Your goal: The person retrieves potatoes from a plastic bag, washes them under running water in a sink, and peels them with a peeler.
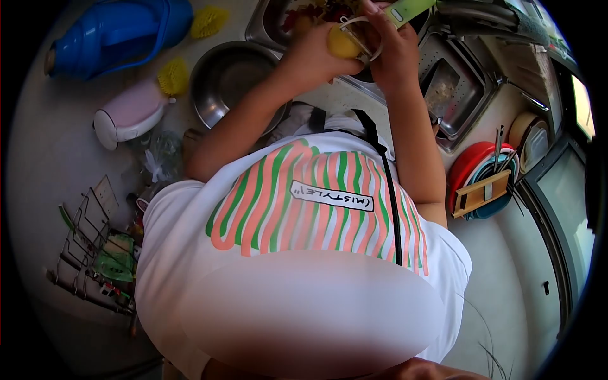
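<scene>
Over the sink's near edge, my left hand (315, 58) is wrapped round a peeled yellow potato (342, 42). My right hand (395, 54) grips a peeler with a light green handle (409, 10). The peeler's white frame and blade lie against the potato's right side. Beyond my hands, the sink basin (256, 30) holds dark red and yellowish scraps, partly hidden by my fingers.
A steel bowl (218, 79) stands left of my left forearm. Farther left are a blue thermos (120, 39), yellow scrubbers (172, 77) and a pink-and-white container (130, 117). On the right are a drainer basin (472, 85), stacked basins (472, 158) and a wooden grater (481, 194).
</scene>
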{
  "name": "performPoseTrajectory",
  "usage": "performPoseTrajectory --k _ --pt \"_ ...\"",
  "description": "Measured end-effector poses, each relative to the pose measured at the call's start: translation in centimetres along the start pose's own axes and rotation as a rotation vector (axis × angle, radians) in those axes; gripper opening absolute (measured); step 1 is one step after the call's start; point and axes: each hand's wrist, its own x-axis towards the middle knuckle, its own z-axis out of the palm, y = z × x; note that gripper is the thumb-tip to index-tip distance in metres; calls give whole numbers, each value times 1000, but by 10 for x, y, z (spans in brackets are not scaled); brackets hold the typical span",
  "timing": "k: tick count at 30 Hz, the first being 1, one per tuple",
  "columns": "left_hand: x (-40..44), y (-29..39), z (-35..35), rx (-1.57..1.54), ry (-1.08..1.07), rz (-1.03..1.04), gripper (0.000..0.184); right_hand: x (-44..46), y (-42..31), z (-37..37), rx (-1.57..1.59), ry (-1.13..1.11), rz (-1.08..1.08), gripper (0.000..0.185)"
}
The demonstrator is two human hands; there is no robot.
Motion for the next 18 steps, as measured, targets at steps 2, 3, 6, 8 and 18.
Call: performPoseTrajectory --k 2,3,6,8,18 --pt "-4 2 3 13 19 4 43 7 2 -9 -28 36 -8 19" --pt "-5 2 4 43 48 219 42 12 2 -10 42 103 6 19" --pt "-15 7 9 23 79 486 41 42 10 -47 94 312 163 16" --pt "-24 26 10 -140 54 174 40 45 15 -53 25 200 -31 17" --pt "-18 14 8 -256 -43 19 25 30 -1 -7 0 211 45 19"
